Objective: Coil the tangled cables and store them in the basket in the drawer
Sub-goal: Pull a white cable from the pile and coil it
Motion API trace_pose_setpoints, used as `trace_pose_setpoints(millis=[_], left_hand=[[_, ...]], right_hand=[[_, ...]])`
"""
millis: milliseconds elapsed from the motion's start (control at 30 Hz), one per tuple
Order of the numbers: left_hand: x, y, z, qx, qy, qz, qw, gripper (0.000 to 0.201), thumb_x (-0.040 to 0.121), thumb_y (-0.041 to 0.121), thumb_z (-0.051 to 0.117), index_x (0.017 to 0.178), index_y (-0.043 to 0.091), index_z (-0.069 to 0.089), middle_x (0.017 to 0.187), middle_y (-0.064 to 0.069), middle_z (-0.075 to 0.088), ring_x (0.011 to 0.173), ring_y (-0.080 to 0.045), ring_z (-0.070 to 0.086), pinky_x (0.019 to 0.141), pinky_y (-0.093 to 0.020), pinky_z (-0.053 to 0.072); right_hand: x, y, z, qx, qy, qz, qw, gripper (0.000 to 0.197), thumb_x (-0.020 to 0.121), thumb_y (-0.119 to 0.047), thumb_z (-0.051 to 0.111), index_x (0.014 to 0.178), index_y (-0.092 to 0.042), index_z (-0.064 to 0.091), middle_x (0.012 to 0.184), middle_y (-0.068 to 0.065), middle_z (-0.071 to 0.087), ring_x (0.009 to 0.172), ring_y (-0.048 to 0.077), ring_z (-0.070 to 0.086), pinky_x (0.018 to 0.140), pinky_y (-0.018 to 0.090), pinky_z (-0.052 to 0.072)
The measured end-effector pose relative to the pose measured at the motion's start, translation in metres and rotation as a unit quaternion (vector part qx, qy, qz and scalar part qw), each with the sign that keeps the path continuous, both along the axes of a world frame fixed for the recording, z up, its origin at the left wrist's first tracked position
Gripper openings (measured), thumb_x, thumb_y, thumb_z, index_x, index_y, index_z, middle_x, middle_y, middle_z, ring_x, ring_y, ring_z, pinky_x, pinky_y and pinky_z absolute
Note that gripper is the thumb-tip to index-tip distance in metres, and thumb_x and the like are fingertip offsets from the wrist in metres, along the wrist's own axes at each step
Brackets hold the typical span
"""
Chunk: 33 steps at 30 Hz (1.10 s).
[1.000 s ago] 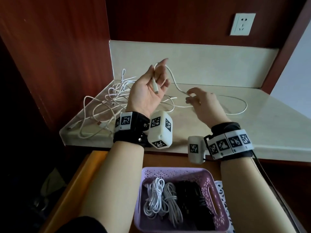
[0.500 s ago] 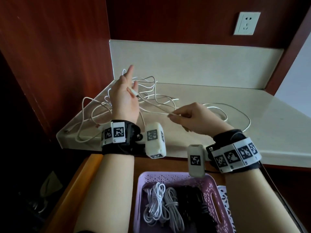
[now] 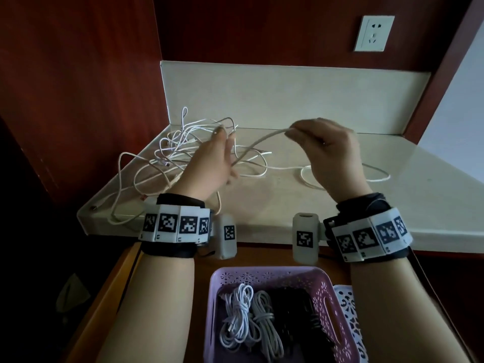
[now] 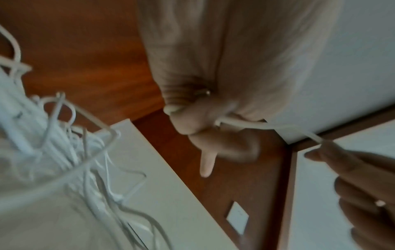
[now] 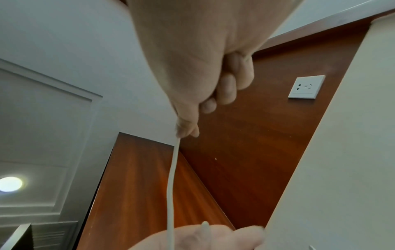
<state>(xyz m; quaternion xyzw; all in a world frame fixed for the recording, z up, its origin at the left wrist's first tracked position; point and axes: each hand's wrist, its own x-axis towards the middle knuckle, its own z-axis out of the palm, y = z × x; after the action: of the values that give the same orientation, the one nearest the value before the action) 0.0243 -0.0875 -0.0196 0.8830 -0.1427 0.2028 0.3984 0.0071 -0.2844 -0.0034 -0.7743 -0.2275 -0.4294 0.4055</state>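
Where the dark wood side panel (image 3: 78,87) meets the pale countertop (image 3: 288,205) at the far left, a tangled pile of white cables (image 3: 167,155) lies heaped in the corner, with loops reaching to the counter's front left edge. Right of the pile the counter surface lies bare up to the backsplash (image 3: 288,98), apart from one loose loop of cable trailing behind the right hand. The left hand (image 3: 209,166) is raised above the counter beside the pile, back toward the camera, fingers upright; the left wrist view shows its thumb and a finger pinching the white cable (image 3: 258,141). That cable arcs up through the air to the right hand (image 3: 330,150), held at about the same height with fingers curled, the thumb and forefinger pinching the strand. Above, a wall socket (image 3: 373,34) sits on the wood back panel. Below the counter's front edge, the open drawer (image 3: 112,297) holds a purple basket (image 3: 262,276) containing coiled white bundles (image 3: 248,326) and dark cables (image 3: 298,323); a white perforated basket (image 3: 351,315) stands just beside it on the right.
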Motion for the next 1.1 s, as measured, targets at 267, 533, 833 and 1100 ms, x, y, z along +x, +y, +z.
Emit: trace_pose_setpoints(millis=[267, 533, 833, 1100], left_hand=[[-0.030, -0.035, 0.011, -0.203, 0.177, -0.254, 0.929, 0.049, 0.104, 0.037, 0.022, 0.118, -0.001, 0.050, 0.072, -0.013, 0.073, 0.023, -0.010, 0.023, 0.028, -0.020, 0.014], [-0.034, -0.033, 0.015, -0.275, 0.210, -0.397, 0.850, 0.053, 0.103, 0.039, 0.019, 0.124, 0.005, 0.054, 0.057, -0.010, 0.065, 0.020, -0.008, 0.022, 0.028, -0.008, 0.017], [-0.031, -0.025, 0.017, -0.369, 0.182, -0.471, 0.780, 0.048, 0.104, 0.027, 0.019, 0.123, -0.004, 0.050, 0.067, -0.006, 0.071, 0.020, 0.000, 0.027, 0.025, -0.010, 0.017], [-0.017, -0.017, 0.018, -0.565, 0.017, -0.362, 0.741, 0.045, 0.105, 0.033, 0.013, 0.123, 0.018, 0.052, 0.136, 0.014, 0.051, 0.134, -0.006, 0.040, 0.108, -0.036, 0.039]], right_hand=[[0.001, -0.012, 0.007, 0.129, -0.029, -0.041, 0.990, 0.017, 0.086, -0.028, 0.067, 0.087, -0.014, 0.075, 0.071, -0.009, 0.066, 0.060, 0.000, 0.050, 0.060, 0.023, 0.043], [0.002, -0.017, 0.005, 0.135, 0.069, -0.030, 0.988, 0.014, 0.087, -0.032, 0.066, 0.075, -0.024, 0.069, 0.048, -0.015, 0.042, 0.052, 0.003, 0.032, 0.054, 0.024, 0.030], [0.009, 0.009, -0.013, 0.066, 0.138, 0.044, 0.987, 0.027, 0.093, -0.025, 0.060, 0.067, -0.033, 0.062, 0.047, -0.015, 0.041, 0.048, 0.001, 0.032, 0.048, 0.020, 0.027], [0.002, 0.025, -0.023, -0.165, 0.311, 0.119, 0.928, 0.030, 0.099, -0.025, 0.047, 0.127, -0.024, 0.059, 0.044, -0.028, 0.045, 0.048, -0.009, 0.044, 0.058, 0.011, 0.032]])
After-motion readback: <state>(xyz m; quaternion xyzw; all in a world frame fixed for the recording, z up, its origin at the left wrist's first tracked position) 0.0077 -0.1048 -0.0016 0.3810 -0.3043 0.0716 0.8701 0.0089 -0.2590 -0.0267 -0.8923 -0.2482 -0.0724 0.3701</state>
